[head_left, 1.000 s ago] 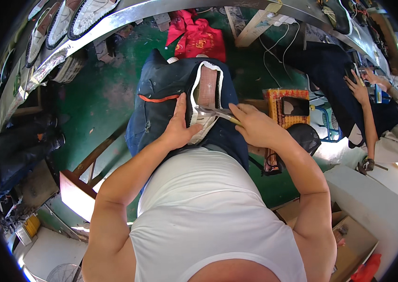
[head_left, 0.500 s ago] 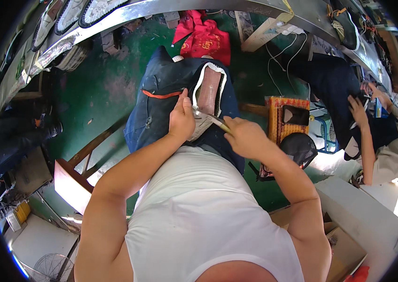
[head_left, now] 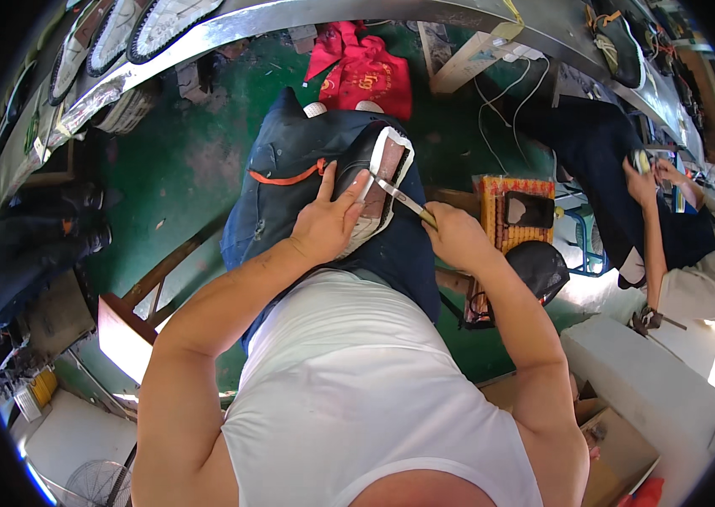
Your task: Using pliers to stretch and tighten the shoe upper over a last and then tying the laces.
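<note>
A dark shoe (head_left: 391,160) lies sole up across my lap, its reddish-brown underside framed by a white edge. My left hand (head_left: 323,221) grips its left side, thumb and forefinger spread apart near the edge. In my right hand (head_left: 461,239), closed around the yellowish handle, is a slim metal hand tool (head_left: 404,199). Its tip reaches the shoe's edge beside my left fingers; I cannot tell its exact kind. An orange strip (head_left: 285,179) curves over the dark blue cloth (head_left: 247,221) on my lap, one end close to my left forefinger.
A metal-edged workbench (head_left: 290,19) curves across the far side, with shoes (head_left: 173,24) on it. Red cloth (head_left: 366,80) lies on the green floor. At right stand a beaded seat (head_left: 497,203) and a black mesh item (head_left: 539,266); beyond, another person (head_left: 661,211) works.
The shoe has tilted on my lap. My left hand has spread its fingers along the edge, and my right hand has drawn right with the tool. The other person's hands have moved.
</note>
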### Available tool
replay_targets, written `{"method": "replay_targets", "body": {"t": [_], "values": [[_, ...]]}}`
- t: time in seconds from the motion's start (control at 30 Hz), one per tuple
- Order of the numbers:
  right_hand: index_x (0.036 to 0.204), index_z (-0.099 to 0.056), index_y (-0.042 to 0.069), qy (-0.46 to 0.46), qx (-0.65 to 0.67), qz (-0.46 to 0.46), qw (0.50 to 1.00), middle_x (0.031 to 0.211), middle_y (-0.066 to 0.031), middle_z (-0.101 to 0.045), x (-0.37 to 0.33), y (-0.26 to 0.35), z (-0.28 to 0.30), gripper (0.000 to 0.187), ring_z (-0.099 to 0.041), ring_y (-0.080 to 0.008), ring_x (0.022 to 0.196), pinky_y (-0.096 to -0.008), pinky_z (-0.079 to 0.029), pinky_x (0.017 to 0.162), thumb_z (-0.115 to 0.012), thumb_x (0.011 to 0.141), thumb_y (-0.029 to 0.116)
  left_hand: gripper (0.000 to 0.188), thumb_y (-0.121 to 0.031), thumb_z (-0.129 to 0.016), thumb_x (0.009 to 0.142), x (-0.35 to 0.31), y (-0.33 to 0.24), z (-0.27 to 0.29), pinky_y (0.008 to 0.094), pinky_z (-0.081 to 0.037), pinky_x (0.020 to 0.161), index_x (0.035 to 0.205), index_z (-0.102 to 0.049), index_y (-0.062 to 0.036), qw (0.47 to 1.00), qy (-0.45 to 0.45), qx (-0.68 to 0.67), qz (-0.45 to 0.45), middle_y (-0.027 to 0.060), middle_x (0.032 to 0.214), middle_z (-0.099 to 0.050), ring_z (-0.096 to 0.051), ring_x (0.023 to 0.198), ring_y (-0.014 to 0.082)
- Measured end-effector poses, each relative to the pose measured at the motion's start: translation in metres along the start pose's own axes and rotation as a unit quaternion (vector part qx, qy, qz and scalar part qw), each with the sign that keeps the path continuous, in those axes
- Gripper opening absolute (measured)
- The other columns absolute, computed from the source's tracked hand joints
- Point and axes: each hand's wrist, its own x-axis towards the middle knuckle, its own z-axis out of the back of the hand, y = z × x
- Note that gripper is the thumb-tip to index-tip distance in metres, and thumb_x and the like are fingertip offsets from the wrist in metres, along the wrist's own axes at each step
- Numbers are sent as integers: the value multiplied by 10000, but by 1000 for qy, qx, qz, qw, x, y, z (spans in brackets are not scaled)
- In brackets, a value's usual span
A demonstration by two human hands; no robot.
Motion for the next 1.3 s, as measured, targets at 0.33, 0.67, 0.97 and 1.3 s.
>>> {"method": "replay_targets", "body": {"t": [0.33,0.67,0.97,1.3], "values": [[1019,-597,-5,-32,196,-15,980,882,-240,-654,38,21,18,305,-631,-438,877,-475,-490,778,-565,977,295,568,-298,-476,1005,19,-7,18,483,-575,747,1543,-294,-302,988,130,74,31,443,1451,-285,-665,842,505],[976,-602,-4,52,96,-23,994,912,-249,-666,32,17,16,389,-627,-455,887,-526,-482,779,-497,999,370,665,-241,-563,966,-6,1,14,417,-432,1054,1557,-270,-155,997,63,-45,27,348,1532,-266,-536,1248,457],[987,-597,-6,100,177,-48,978,849,-197,-673,-7,23,4,368,-658,-366,819,-450,-498,726,-480,1020,341,1032,-201,-730,808,-8,-13,40,394,-432,1046,1575,-55,-61,948,181,-170,200,344,1284,-560,-576,1194,438],[992,-598,22,-49,443,-121,887,756,-48,-626,-38,-6,-23,264,-554,-103,620,-268,-456,572,-521,1005,275,577,-55,-824,753,54,-62,140,308,-532,852,1241,-523,14,930,-28,-365,-28,155,1079,-684,-658,963,179]]}}
